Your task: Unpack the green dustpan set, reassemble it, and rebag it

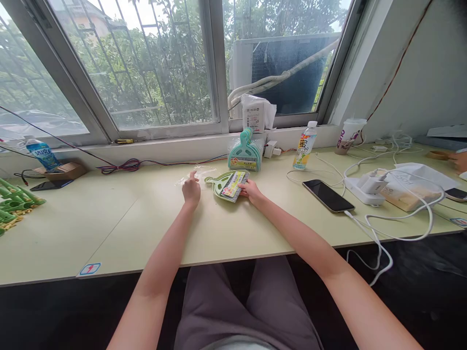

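So the right hand (251,190) has its fingers pinched on the edge of a flat, glossy green plastic dustpan (223,186) with a striped paper label, lying on the smooth pale table (120,228) mid-desk. The left hand (191,189) is half curled and grips nothing, forefinger on some crinkly clear film (199,173). A bagged stack of teal dustpans (245,153) stands just behind.

Matt green plastic dustpan (223,183) — glossy paper label (233,185), clear film (195,175).
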Tool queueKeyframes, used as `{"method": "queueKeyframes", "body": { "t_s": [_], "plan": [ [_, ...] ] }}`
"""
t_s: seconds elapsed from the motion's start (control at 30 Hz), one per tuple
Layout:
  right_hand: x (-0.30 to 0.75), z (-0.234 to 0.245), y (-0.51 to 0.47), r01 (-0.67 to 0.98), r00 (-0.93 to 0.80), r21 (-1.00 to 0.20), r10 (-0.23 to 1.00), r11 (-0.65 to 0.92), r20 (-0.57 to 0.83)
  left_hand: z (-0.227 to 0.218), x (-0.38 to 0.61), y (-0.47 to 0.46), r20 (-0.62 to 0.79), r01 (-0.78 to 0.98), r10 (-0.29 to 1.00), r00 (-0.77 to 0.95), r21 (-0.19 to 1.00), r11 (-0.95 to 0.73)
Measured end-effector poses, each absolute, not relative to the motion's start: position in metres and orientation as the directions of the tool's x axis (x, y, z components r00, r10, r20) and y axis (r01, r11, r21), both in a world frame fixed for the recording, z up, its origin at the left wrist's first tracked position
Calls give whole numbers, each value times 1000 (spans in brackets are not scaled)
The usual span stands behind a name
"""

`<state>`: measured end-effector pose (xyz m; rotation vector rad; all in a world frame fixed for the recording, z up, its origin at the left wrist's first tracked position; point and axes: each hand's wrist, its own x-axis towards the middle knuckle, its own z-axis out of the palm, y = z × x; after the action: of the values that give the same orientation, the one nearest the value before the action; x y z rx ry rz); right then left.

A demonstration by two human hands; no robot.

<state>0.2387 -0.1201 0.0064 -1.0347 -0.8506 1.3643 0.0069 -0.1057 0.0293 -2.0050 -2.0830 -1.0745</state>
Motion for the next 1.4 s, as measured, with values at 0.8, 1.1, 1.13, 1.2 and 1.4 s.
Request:
{"method": "queueKeyframes", "body": {
  "t_s": [0.8,1.1,1.13,1.2,1.4],
  "plan": [
    [238,11,-126,-351,135,-928,988,120,76,36,9,-116,652,899,753,-84,376,-225],
    [228,9,-129,-306,41,-942,991,136,130,30,38,-126,577,804,770,273,303,-512],
    [227,10,-129,-306,47,-942,990,138,130,30,40,-127,575,780,757,311,301,-549],
    [227,10,-129,-315,65,-937,989,148,135,31,44,-131,596,737,730,335,317,-597],
    [233,11,-127,-398,123,-890,974,222,188,41,49,-137,774,723,633,24,424,-546]
  ]
}}
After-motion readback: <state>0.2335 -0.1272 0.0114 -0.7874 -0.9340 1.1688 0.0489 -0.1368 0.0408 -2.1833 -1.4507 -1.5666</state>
